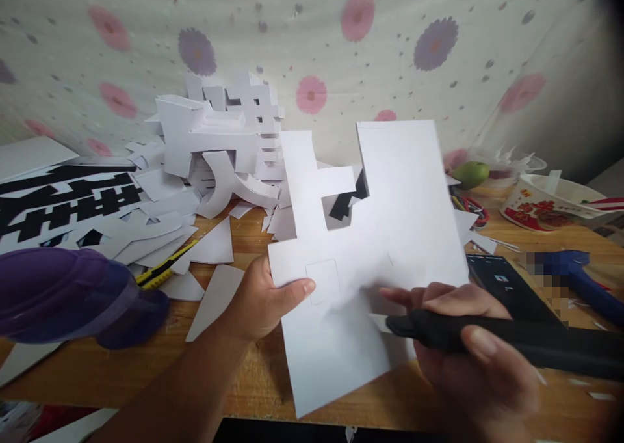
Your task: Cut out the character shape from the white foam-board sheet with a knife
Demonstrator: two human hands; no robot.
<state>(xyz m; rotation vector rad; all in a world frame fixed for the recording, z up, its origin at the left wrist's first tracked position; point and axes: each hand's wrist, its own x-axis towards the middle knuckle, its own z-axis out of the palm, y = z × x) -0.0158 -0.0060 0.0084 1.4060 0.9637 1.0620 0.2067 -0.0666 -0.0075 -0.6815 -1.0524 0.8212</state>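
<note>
My left hand (266, 300) pinches the left edge of a white foam board (409, 222), thumb on top and fingers hidden beneath. The board is tilted up above the table, and pieces have been cut from its upper edge. Faint pencil lines, among them a small rectangle, mark its face near my left thumb. In my right hand (472, 345) is a black utility knife (448, 332), its short blade pointing left over the lower part of the board. Whether the blade touches the board I cannot tell. A black-patterned piece (344, 202) shows through the cut-out.
White cut shapes (219, 131) are stacked at the back. Black-printed sheets (73, 196), a yellow cutter (168, 264) and a purple bottle (73, 296) lie left. To the right are a phone (511, 287), a blue-handled tool (580, 280), a paper bowl (550, 202) and green fruit (470, 175).
</note>
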